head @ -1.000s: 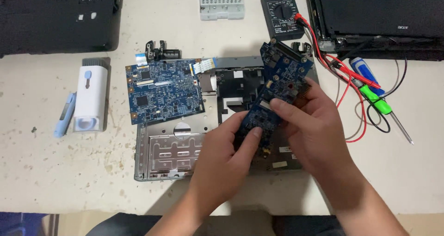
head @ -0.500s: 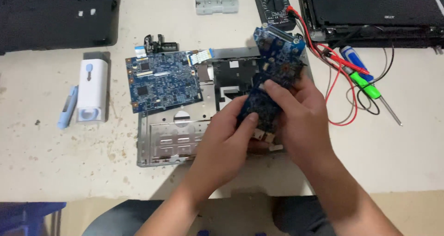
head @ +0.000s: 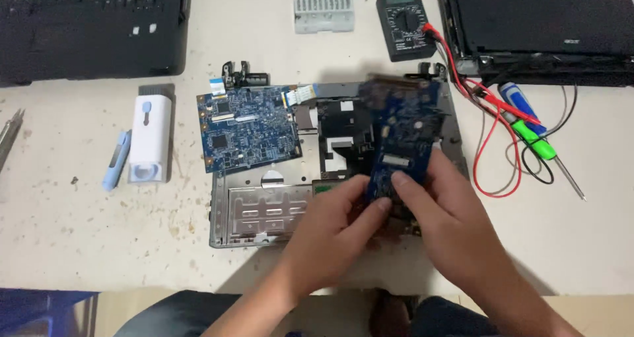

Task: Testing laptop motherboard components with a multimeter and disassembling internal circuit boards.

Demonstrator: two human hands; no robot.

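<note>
Multimeter (head: pixel 404 23) w/ red leads, bit set (head: pixel 323 11), green screwdriver (head: pixel 536 143), white cleaning kit (head: pixel 149 139), black laptop (head: pixel 92 27) top left.

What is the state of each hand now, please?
Left hand: closed on the lower edge of the blue rectangular circuit board.
Right hand: closed on the same board, thumb on its face.
</note>
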